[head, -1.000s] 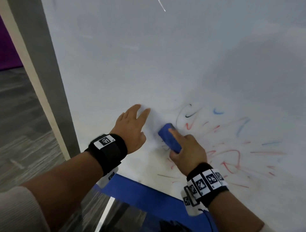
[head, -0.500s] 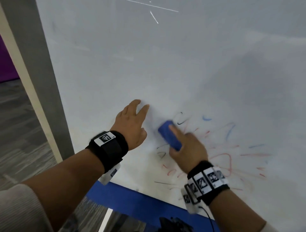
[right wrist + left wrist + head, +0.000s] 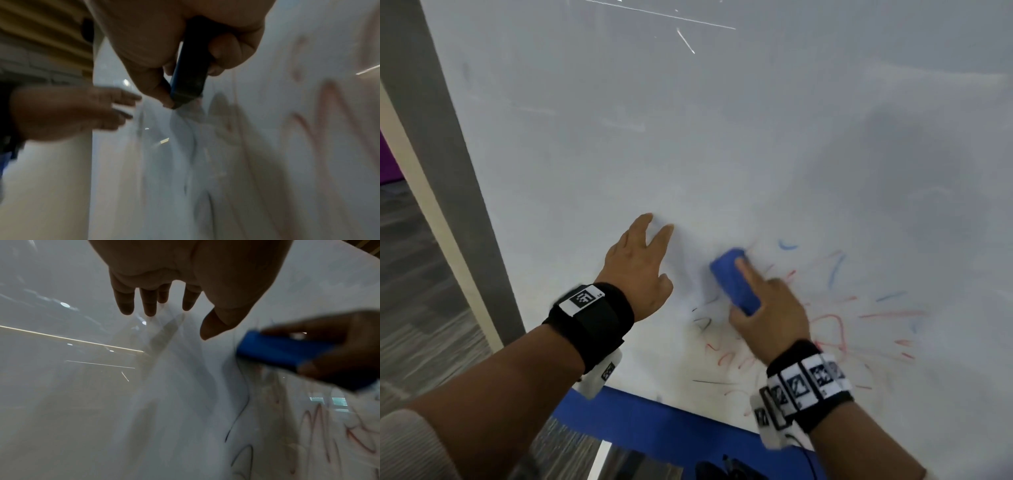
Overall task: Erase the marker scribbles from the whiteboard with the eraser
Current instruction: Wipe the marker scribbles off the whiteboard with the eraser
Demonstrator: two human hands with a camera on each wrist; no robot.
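Observation:
A white whiteboard (image 3: 756, 137) fills the head view, with red, blue and black marker scribbles (image 3: 832, 329) in its lower right part. My right hand (image 3: 767, 308) grips a blue eraser (image 3: 734, 281) and presses it against the board at the left edge of the scribbles, forefinger along its back. The eraser (image 3: 281, 350) shows again in the left wrist view and, dark, the eraser (image 3: 189, 78) in the right wrist view. My left hand (image 3: 640, 263) lies flat on the board just left of the eraser, fingers straight and spread.
A grey and cream frame post (image 3: 445, 192) runs down the board's left side. A blue strip (image 3: 654, 425) borders the board's lower edge. Grey floor (image 3: 417, 291) lies to the left. Dark objects (image 3: 729, 469) sit below the blue strip.
My right hand has swept the eraser up and to the right over the board; the black marks near the upper left of the scribbles are gone. The left hand has stayed flat on the board.

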